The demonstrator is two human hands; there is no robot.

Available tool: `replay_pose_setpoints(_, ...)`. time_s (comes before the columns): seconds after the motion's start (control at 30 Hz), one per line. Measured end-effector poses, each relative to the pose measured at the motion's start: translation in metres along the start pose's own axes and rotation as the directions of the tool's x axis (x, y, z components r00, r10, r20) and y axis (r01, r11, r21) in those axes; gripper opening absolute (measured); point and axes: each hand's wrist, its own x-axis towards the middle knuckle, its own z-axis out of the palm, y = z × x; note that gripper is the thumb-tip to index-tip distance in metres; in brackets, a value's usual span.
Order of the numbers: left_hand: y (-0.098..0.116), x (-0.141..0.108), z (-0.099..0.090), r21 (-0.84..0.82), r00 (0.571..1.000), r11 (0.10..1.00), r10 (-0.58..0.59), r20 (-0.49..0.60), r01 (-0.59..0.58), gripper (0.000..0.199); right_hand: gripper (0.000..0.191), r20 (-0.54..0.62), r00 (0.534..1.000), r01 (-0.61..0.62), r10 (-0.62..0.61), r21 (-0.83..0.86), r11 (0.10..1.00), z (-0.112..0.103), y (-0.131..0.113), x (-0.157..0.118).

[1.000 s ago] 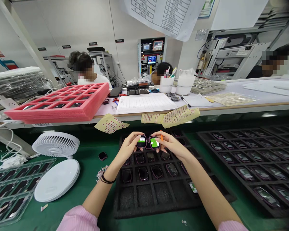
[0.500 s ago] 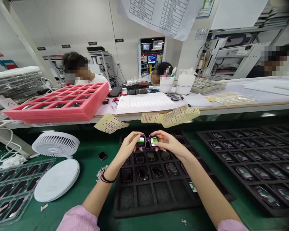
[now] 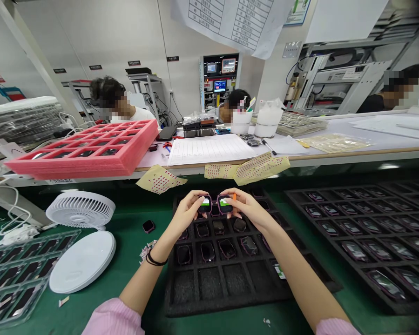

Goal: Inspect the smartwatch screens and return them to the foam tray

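Over the far part of a black foam tray (image 3: 226, 304) I hold two small smartwatch bodies side by side. My left hand (image 3: 189, 207) is closed on the left smartwatch (image 3: 205, 205), its thumb at the edge of the lit screen. In my right hand (image 3: 245, 207) is the right smartwatch (image 3: 225, 205), with a finger over its screen. Both screens show white and green areas. A small orange piece (image 3: 234, 200) shows by the right fingers. Below, more dark watch bodies sit in the tray's compartments, and one watch with a lit screen (image 3: 280, 271) lies near my right forearm.
A second foam tray (image 3: 338, 260) of watches stands at right. At left are a white fan (image 3: 81, 209), a clear tray (image 3: 21, 274) of dark parts and a single watch (image 3: 148, 226). A pink foam tray (image 3: 125, 160) rests on the shelf. Co-workers sit beyond.
The right smartwatch has shifted slightly to the right, away from the left one, and my right finger has moved higher on its screen. The left hand has barely moved.
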Motion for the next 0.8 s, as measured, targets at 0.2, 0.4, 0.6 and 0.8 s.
replay_pose_setpoints(0.2,-0.0048,0.0018,0.0005,-0.045,0.999,0.999,0.023,0.036,-0.021,0.037,0.039,-0.005,1.000,-0.003,0.003,-0.009,1.000,0.0015,-0.0034,-0.0018)
replay_pose_setpoints(0.4,-0.0044,0.0015,0.0003,-0.039,0.999,0.999,0.035,0.036,-0.034,0.037,0.039,-0.017,1.000,-0.006,0.005,-0.028,1.000,0.0022,-0.0038,-0.0016)
replay_pose_setpoints(0.6,-0.0016,0.0012,-0.0001,-0.002,1.000,1.000,0.014,0.005,-0.014,0.033,0.039,-0.058,0.998,-0.010,0.010,0.005,1.000,0.0009,0.0023,0.0003)
replay_pose_setpoints(0.8,-0.0065,0.0026,-0.0016,-0.048,0.998,0.999,0.015,0.056,-0.013,0.035,0.038,-0.068,0.997,-0.019,0.020,0.018,1.000,-0.0001,0.0034,0.0002)
